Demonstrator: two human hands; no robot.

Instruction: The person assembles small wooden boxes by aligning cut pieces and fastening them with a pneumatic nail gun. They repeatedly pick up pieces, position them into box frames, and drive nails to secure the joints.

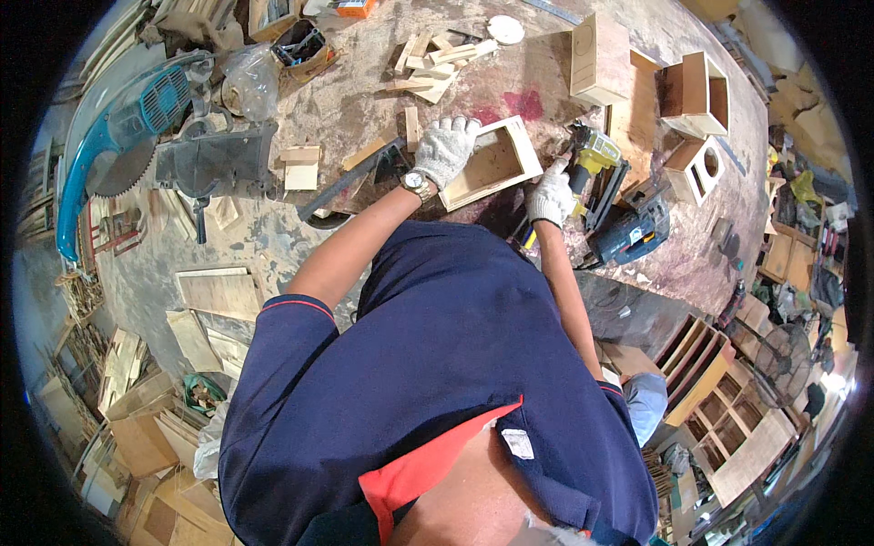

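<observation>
A shallow open wooden box frame lies on the workbench. My left hand, in a white knit glove with a wristwatch, presses on the frame's left side. My right hand, also gloved, grips the handle of a yellow and black nail gun held against the frame's right edge. A black hose runs away from under my left wrist.
A blue mitre saw stands at the left. Small wood offcuts lie at the bench's far side. Finished wooden boxes with round holes stand at the right, a dark blue power tool beside the nail gun. Boards lie on the floor.
</observation>
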